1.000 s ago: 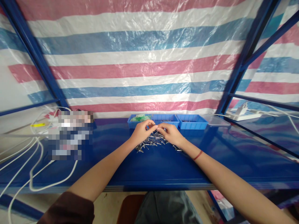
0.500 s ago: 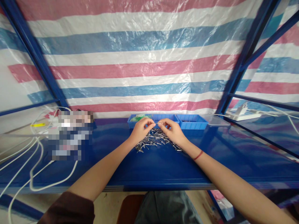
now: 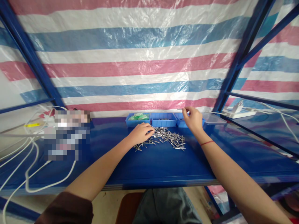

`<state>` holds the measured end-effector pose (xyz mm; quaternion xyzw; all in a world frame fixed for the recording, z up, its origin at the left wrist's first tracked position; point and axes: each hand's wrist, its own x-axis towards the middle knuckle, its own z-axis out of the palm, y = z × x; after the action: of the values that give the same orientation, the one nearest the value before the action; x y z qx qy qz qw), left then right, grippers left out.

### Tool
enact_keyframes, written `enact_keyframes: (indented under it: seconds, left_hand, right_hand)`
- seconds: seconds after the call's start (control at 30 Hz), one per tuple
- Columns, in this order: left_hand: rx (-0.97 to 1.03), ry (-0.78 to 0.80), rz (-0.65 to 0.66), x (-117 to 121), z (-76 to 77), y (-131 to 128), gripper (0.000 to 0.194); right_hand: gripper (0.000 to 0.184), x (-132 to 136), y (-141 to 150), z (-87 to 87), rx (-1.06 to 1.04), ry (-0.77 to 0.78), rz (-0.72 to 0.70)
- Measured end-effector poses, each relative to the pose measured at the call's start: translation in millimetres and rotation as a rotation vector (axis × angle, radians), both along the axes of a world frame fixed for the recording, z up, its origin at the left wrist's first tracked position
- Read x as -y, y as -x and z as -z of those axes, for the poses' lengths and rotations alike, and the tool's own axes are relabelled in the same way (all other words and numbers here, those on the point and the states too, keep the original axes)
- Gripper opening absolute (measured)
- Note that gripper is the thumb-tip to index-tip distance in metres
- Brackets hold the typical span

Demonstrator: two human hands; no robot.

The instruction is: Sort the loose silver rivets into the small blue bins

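Note:
A loose pile of silver blind rivets (image 3: 176,140) lies on the blue table. My left hand (image 3: 140,133) rests at the pile's left side, its fingertips pinched together; whatever is between them is too small to make out. Raised over the right blue bin (image 3: 181,123), my right hand (image 3: 193,118) pinches a blind rivet (image 3: 179,109), whose thin shank points left. The middle blue bin (image 3: 163,123) holds a few small metal pieces. Green and clear packets lie in the left blue bin (image 3: 138,123). The right bin is partly hidden behind my right hand.
A clear plastic lid (image 3: 216,119) lies right of the bins. Farther right is a white power strip (image 3: 240,112). White cables (image 3: 29,174) loop over the table's left side near a blurred-out area. Behind hangs a striped plastic sheet (image 3: 140,70) between blue metal posts.
My hands have come apart from above the pile. The right one moved right and up with the blind rivet; the left one dropped down to the pile's left side.

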<state>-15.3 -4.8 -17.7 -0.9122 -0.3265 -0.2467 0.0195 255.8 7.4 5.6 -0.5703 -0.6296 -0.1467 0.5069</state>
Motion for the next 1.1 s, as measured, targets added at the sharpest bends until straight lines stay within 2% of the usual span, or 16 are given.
enact_keyframes:
  seconds: [0.13,0.27,0.37,0.5,0.6,0.73,0.87,1.0,1.1]
  left_hand:
    - [-0.079,0.029,0.010,2,0.4,-1,0.020]
    - [-0.118,0.080,-0.039,3,0.0,-4,0.019]
    - [-0.128,0.105,-0.068,3,0.4,-6,0.021]
    - [-0.141,0.077,-0.104,3,1.7,-9,0.021]
    - [-0.159,0.083,-0.162,4,1.3,-9,0.020]
    - [-0.168,0.104,-0.211,6,-0.2,-8,0.020]
    - [-0.030,0.103,-0.223,4,2.1,-8,0.024]
    - [0.191,0.190,-0.136,0,4.3,-11,0.022]
    - [0.282,0.241,-0.079,1,3.3,-14,0.022]
  right_hand:
    - [0.029,-10,-20,11.6,0.049,0.093,0.191]
    - [0.034,-10,-11,12.8,0.068,0.149,0.160]
    - [0.031,-4,7,7.1,0.126,0.188,0.026]
    - [0.025,9,32,2.5,0.229,0.307,-0.240]
    - [0.024,16,45,3.7,0.314,0.374,-0.411]
    - [0.021,18,54,9.6,0.348,0.430,-0.547]
    - [0.014,17,59,17.5,0.235,0.479,-0.660]
    - [0.016,18,66,18.7,-0.013,0.491,-0.778]
    - [0.018,21,71,15.4,-0.122,0.457,-0.825]
